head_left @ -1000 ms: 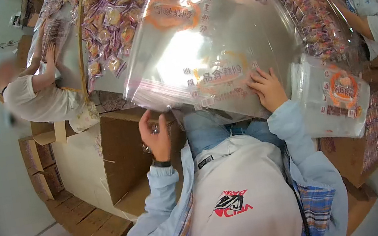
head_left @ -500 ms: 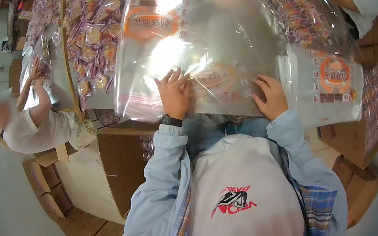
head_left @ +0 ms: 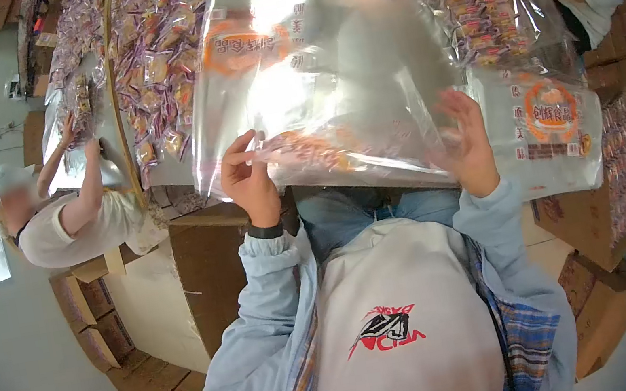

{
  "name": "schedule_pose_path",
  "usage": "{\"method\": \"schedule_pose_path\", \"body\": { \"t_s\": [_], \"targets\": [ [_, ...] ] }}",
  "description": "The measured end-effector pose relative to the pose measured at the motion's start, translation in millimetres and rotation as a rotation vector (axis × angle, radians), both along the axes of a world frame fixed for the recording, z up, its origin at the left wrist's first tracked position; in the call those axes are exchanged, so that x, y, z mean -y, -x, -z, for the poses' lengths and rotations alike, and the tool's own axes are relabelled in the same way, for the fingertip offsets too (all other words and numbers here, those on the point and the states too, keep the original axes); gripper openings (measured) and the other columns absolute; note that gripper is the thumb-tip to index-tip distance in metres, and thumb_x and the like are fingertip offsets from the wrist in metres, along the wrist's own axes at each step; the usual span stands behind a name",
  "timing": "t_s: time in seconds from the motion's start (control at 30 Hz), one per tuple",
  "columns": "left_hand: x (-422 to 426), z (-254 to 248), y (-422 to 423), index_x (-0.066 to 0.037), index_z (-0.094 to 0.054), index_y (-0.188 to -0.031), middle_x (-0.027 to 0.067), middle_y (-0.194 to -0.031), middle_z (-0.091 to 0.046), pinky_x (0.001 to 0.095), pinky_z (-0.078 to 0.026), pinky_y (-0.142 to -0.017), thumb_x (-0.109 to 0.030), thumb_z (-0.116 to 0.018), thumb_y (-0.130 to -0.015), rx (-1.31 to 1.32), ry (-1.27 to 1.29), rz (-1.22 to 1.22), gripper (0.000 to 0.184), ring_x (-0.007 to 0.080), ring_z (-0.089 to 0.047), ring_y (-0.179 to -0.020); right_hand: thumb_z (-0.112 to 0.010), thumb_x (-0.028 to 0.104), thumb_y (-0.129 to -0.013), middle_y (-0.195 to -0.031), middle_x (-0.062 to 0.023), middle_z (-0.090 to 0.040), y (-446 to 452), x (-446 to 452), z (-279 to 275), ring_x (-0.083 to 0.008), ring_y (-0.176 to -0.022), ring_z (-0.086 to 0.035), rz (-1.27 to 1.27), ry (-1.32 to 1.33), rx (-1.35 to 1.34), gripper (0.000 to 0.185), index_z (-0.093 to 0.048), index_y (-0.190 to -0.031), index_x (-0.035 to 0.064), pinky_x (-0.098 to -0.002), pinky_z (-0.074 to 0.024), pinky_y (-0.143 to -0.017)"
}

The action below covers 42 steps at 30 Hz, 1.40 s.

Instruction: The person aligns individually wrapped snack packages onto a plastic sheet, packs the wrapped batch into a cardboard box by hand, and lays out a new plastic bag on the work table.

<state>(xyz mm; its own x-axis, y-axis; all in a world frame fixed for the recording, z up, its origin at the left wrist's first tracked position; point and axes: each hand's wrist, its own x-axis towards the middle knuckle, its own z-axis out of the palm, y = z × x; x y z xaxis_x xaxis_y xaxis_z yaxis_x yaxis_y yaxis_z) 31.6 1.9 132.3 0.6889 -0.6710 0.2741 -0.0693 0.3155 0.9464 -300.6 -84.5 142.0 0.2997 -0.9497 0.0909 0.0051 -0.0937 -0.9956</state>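
A large clear plastic bag (head_left: 381,54) with orange and dark printing lies on the table in front of me, on what looks like a stack of such bags. My left hand (head_left: 252,184) pinches the near edge of the top bag at its left part, thumb against forefinger. That edge is lifted and bends in a glossy fold. By the right part of the same edge is my right hand (head_left: 472,144), a little blurred, its fingers raised and apart from the thumb. Whether its thumb touches the film I cannot make out.
Many small wrapped snacks (head_left: 157,89) cover the table at the left. Another printed bag (head_left: 543,122) lies at the right, below a bag filled with packets (head_left: 486,21). Co-workers (head_left: 74,213) handle packets on both sides. Cardboard boxes (head_left: 213,264) stand below the table.
My left hand has moved left and closed in a pinch on the bag's edge. My right hand has risen off the film and shifted slightly right. The near edge has lifted.
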Motion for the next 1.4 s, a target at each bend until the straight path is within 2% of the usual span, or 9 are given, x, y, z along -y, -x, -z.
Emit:
{"method": "schedule_pose_path", "body": {
  "t_s": [0.2,0.33,0.57,0.7,0.77,0.9,1.03,1.07,1.4],
  "targets": [
    [-18,40,27,-0.007,-0.058,-0.119,0.0064,-0.116,-0.064,0.0447,-0.048,-0.107,-0.016,-0.051,-0.105,-0.820,0.145,0.568,0.019,0.0286,-0.063,-0.120,-0.094,0.017,-0.069,-0.144,-0.0166,-0.056,-27,-8,-68,-0.0360,-0.125,-0.060,-0.473,0.701,-0.128,0.097,-0.046,-0.153,0.0068,-0.0410,-0.0492,-0.105],
    [-19,25,72,-0.010,-0.056,-0.138,0.0110,-0.127,-0.065,0.0498,-0.044,-0.113,-0.018,-0.052,-0.102,0.109,-0.150,0.421,0.037,0.0326,-0.056,-0.134,-0.090,0.014,-0.072,-0.126,-0.0154,-0.061,-54,-46,-92,-0.0367,-0.108,-0.063,-0.305,0.487,-0.252,0.086,-0.052,-0.149,0.0063,-0.0455,-0.0522,-0.093],
    [-44,52,45,0.002,-0.043,-0.152,0.0227,-0.141,-0.059,0.0518,-0.046,-0.113,-0.030,-0.058,-0.101,-0.753,-0.222,0.814,0.062,0.0325,-0.059,-0.129,-0.082,0.014,-0.069,-0.105,-0.0085,-0.062,-51,-42,-76,-0.0269,-0.097,-0.064,-0.120,0.844,-0.476,0.039,-0.073,-0.107,0.0089,-0.0416,-0.0517,-0.087],
    [-59,38,-12,0.001,-0.039,-0.155,0.0252,-0.148,-0.053,0.0538,-0.046,-0.113,-0.051,-0.045,-0.105,-0.137,-0.426,0.544,0.072,0.0388,-0.053,-0.136,-0.074,0.010,-0.073,-0.098,-0.0054,-0.065,-40,-40,-53,-0.0243,-0.099,-0.065,-0.470,1.070,-0.413,0.026,-0.071,-0.099,0.0111,-0.0384,-0.0536,-0.091],
    [-49,-2,-38,-0.003,-0.037,-0.157,0.0262,-0.151,-0.050,0.0561,-0.050,-0.109,-0.071,-0.034,-0.101,-0.764,-0.452,0.351,0.088,0.0417,-0.051,-0.139,-0.070,0.015,-0.078,-0.097,-0.0021,-0.067,-37,-50,-51,-0.0214,-0.100,-0.065,-0.565,1.127,-0.404,0.020,-0.070,-0.098,0.0128,-0.0369,-0.0528,-0.091],
    [-45,-81,-49,-0.001,-0.035,-0.159,0.0244,-0.153,-0.050,0.0569,-0.044,-0.113,-0.098,-0.018,-0.082,-0.222,-0.599,0.761,0.124,0.0383,-0.051,-0.140,-0.068,0.019,-0.080,-0.098,0.0001,-0.068,-39,-65,-55,-0.0185,-0.100,-0.065,-0.656,1.169,-0.397,0.018,-0.069,-0.097,0.0126,-0.0366,-0.0527,-0.092],
    [-31,-107,7,-0.003,-0.036,-0.159,0.0179,-0.145,-0.059,0.0401,-0.053,-0.101,-0.058,-0.079,-0.085,0.194,-0.737,1.019,0.101,0.0253,-0.061,-0.129,-0.067,0.018,-0.079,-0.090,0.0005,-0.065,-58,-71,-64,-0.0181,-0.100,-0.065,-0.665,1.206,-0.387,0.016,-0.068,-0.093,0.0116,-0.0355,-0.0520,-0.093],
    [-29,-120,25,-0.003,-0.049,-0.152,0.0137,-0.133,-0.068,0.0350,-0.055,-0.096,-0.012,-0.085,-0.083,-0.166,-0.787,1.018,0.078,0.0196,-0.066,-0.115,-0.067,0.018,-0.079,-0.090,0.0005,-0.065,-62,-71,-66,-0.0180,-0.100,-0.065,-0.652,1.217,-0.403,0.015,-0.068,-0.092,0.0115,-0.0351,-0.0518,-0.094],
    [-26,-116,-20,0.000,-0.050,-0.146,0.0104,-0.120,-0.065,0.0514,-0.056,-0.103,-0.008,-0.062,-0.098,-0.141,-0.136,0.249,0.050,0.0210,-0.064,-0.112,-0.070,0.013,-0.083,-0.103,-0.0029,-0.073,-24,-63,-89,-0.0208,-0.102,-0.068,-0.514,1.197,-0.449,0.018,-0.072,-0.101,0.0135,-0.0378,-0.0522,-0.100]
  ]
}}
